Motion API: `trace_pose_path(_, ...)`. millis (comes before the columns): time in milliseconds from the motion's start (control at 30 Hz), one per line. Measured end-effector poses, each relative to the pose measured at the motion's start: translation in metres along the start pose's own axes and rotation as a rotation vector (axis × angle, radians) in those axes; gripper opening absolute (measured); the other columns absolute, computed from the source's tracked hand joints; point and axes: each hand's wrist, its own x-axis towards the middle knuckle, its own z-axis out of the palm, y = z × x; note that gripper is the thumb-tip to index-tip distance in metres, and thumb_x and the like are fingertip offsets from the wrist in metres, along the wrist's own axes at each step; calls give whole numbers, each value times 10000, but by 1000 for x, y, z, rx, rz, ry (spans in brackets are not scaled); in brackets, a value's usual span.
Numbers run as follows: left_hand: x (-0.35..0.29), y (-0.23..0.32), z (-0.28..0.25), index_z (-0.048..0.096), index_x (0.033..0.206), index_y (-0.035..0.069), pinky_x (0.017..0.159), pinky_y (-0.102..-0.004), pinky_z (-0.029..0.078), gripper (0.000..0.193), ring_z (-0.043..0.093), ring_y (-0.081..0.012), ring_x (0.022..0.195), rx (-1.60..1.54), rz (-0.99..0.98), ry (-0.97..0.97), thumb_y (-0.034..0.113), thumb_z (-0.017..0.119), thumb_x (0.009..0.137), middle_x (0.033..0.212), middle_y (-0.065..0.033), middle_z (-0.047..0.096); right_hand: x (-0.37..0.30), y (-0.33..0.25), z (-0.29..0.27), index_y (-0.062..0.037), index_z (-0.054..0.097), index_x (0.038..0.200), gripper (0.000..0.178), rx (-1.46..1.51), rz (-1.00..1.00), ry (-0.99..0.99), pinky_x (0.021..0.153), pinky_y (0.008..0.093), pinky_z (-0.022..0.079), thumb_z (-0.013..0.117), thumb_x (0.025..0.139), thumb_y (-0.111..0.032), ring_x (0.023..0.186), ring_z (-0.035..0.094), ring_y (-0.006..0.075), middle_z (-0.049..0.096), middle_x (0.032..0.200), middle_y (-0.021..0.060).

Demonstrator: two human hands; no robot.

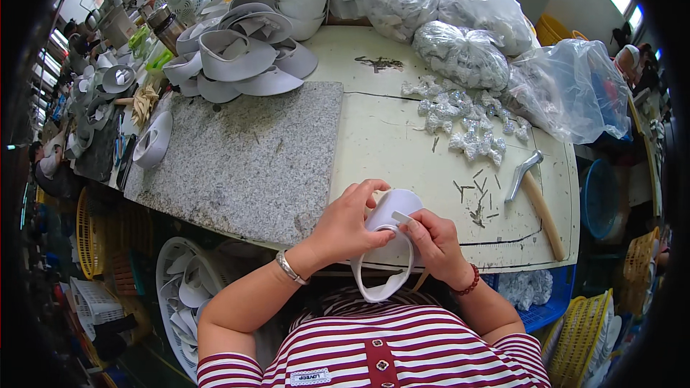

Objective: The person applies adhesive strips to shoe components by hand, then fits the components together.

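Note:
At the table's front edge, both hands work on a white shoe upper (pixel 399 203) with a looped back part hanging toward my lap. My left hand (pixel 349 221) grips its left side, thumb low and fingers curled over the far rim. A flat white tab (pixel 402 218) crosses the opening of the upper. My right hand (pixel 436 243) pinches the end of this tab between thumb and forefinger; its other fingers are curled in and partly hidden.
A speckled stone slab (pixel 244 162) covers the table's left side, a heap of pale uppers (pixel 241 54) behind it. To the right lie a hammer (pixel 535 194), scattered thin strips (pixel 478 208), wrapped glittery bows (pixel 474 126) and stuffed plastic bags (pixel 460 54). A white basket (pixel 167 273) of uppers stands below left.

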Motion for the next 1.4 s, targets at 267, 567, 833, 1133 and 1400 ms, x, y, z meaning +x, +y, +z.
trace_pose_path(267,-15,-6,-7,496,1195,15,779,-251,468,659,545,-96,895,-256,-123,-334,251,843,688,1002,-37,563,-15,-6,3,16,624,887,203,145,-72,-76,538,256,425,501,965,-125,559,532,115,596,649,56)
trace_pose_path(567,-28,1,0,454,1181,47,856,-269,467,561,563,-122,958,-707,-235,-248,148,788,741,1032,-57,574,-15,-10,-11,6,626,871,209,207,-41,-270,497,249,378,515,958,-148,514,462,90,532,596,34)
trace_pose_path(833,-34,3,0,453,1197,54,860,-269,467,589,549,-111,974,-682,-169,-208,161,795,729,1069,-49,561,-9,-21,-7,-1,613,811,190,100,-30,-260,467,269,373,538,928,-131,474,457,106,514,546,47)
trace_pose_path(1133,-33,8,7,519,1119,44,824,-258,478,504,556,-90,924,-643,-103,-81,235,810,754,1000,-24,587,-6,-31,-8,-16,588,753,177,-21,-98,-228,436,292,373,565,897,-117,419,461,149,503,509,61)
trace_pose_path(1400,-49,22,10,576,1051,30,699,-243,498,340,583,-69,802,-328,117,228,117,753,775,901,-17,628,-2,-40,3,-25,537,654,193,-151,-129,-118,418,324,372,624,822,-65,405,492,193,488,504,93)
